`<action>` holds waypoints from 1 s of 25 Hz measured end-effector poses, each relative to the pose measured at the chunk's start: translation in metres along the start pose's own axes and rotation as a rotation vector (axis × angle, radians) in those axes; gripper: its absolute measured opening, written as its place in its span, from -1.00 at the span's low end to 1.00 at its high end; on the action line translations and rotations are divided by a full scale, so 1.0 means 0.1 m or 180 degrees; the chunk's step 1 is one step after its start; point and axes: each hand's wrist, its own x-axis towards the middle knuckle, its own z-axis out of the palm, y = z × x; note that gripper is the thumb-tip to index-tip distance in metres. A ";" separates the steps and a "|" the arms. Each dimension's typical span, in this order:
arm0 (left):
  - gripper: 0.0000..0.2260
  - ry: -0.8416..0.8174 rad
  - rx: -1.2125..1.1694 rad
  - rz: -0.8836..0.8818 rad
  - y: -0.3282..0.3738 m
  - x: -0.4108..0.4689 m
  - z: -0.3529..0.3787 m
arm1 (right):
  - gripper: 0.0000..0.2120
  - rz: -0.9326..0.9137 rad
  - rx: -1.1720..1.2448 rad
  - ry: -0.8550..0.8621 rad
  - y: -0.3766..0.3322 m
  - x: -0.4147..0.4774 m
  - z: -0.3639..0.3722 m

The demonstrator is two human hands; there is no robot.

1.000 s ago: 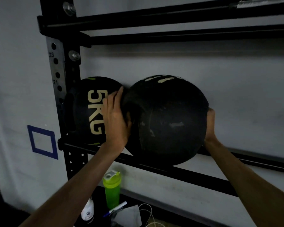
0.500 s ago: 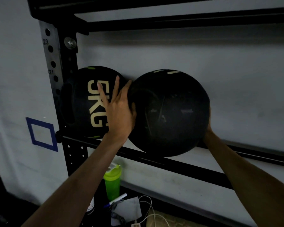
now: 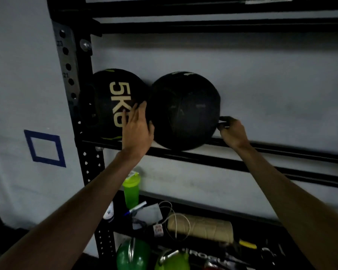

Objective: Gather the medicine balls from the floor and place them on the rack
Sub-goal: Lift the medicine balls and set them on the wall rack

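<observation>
Two black medicine balls rest side by side on the black rack's rails (image 3: 281, 151), against the white wall. The left ball (image 3: 107, 106) is marked "5KG" and sits next to the rack's upright (image 3: 66, 65). The plain ball (image 3: 183, 112) touches it on the right. My left hand (image 3: 137, 131) is flat with its fingers spread, at the seam between the two balls. My right hand (image 3: 232, 131) is at the plain ball's lower right edge, fingers loosely curled, only the fingertips near the ball. Neither hand grips a ball.
On the shelf below stand a green shaker bottle (image 3: 132, 190), a small white bottle (image 3: 108, 213), a pen, a white cable and a tan roll (image 3: 201, 227). Green kettlebells (image 3: 133, 254) sit lower down. A blue tape square (image 3: 45, 148) marks the wall at the left.
The plain ball has been set down on the rails beside the 5KG ball. Both hands have slid off its sides and lowered, and the view has pulled back.
</observation>
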 end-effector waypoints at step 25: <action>-0.79 -0.4371 -0.0489 -0.0605 1.85 -5.47 -0.26 | -0.76 0.1793 -0.0886 -0.1922 2.29 -5.65 -0.43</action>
